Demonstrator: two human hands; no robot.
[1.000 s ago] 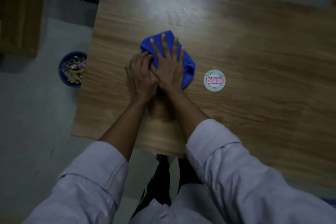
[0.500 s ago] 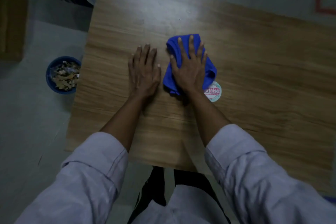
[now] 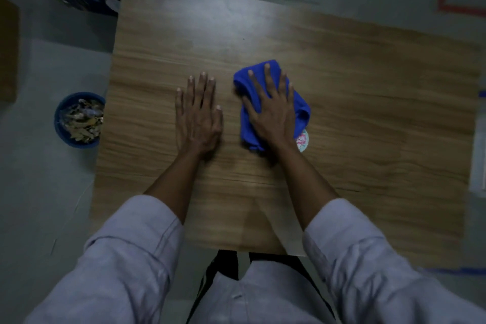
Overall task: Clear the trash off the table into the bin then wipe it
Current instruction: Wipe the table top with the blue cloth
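While right grip (image 3: 273, 116) presses cloth (image 3: 302, 110) flat mid-surface (image 3: 368, 113), fingers spread, and left grip (image 3: 198, 118) rests flat, empty, a rightward wipe could push the disc (image 3: 303, 142) under cloth's edge off the surface, missing the bin (image 3: 56, 123).

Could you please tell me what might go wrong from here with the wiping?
The cloth under the right hand overlaps the round label; a wipe could drag it along or skip the table beneath it. The left hand lies flat beside the cloth and might block a leftward pass.
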